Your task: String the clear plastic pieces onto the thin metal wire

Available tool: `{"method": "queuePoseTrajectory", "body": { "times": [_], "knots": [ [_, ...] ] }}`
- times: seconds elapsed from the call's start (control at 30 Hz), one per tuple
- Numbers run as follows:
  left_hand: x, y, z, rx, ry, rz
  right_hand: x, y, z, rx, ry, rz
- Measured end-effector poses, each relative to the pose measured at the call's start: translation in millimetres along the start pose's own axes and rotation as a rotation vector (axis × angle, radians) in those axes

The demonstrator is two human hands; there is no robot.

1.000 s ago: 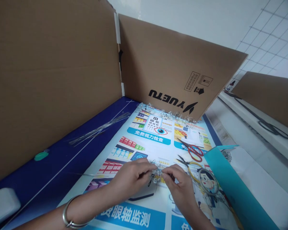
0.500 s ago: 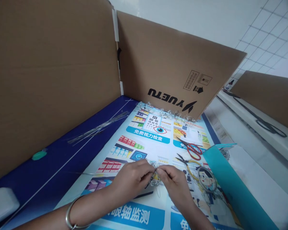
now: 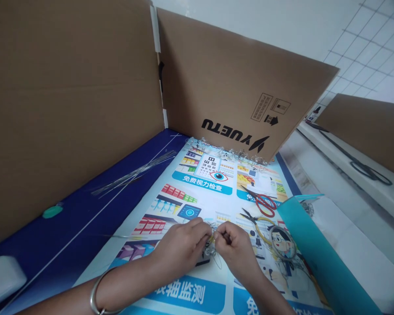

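Brown cardboard panels wall the table's left and far edges, well apart from my knuckles; toward the right edge, yellow-handled pliers and red-handled scissors lie near my right hand. I pinch a wire tangle between the fingertips of my left hand and my right, over the sheet's near half. It's thin, silvery, loopy. The printed sheet covers dark blue tabletop; more wire loops line its far edge.
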State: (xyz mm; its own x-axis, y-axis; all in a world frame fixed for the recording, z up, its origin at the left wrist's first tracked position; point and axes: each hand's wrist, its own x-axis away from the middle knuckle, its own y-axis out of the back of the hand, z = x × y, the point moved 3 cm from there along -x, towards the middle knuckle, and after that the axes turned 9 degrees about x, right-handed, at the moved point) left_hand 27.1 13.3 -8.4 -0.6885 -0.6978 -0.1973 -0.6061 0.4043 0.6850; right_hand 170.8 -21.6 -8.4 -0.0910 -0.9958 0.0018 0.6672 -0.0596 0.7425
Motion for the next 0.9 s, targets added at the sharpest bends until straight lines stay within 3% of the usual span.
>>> {"method": "queuePoseTrajectory", "body": {
  "times": [0.2,0.53,0.8,0.9],
  "knots": [
    [-0.4,1.8,-2.3,-0.056,0.011,0.024,0.6,4.3,1.2,-0.063,-0.024,0.023],
    [-2.4,3.7,9.2,0.141,-0.080,0.041,0.0,5.7,0.3,-0.171,0.006,0.063],
    [-1.8,21.6,0.2,-0.028,-0.116,-0.212,0.3,12.3,-14.0,-0.381,-0.021,0.033],
    [-4.0,33.3,-3.5,-0.010,-0.140,-0.252,-0.4,12.0,-19.1,-0.453,-0.049,0.043]
  ]
}}
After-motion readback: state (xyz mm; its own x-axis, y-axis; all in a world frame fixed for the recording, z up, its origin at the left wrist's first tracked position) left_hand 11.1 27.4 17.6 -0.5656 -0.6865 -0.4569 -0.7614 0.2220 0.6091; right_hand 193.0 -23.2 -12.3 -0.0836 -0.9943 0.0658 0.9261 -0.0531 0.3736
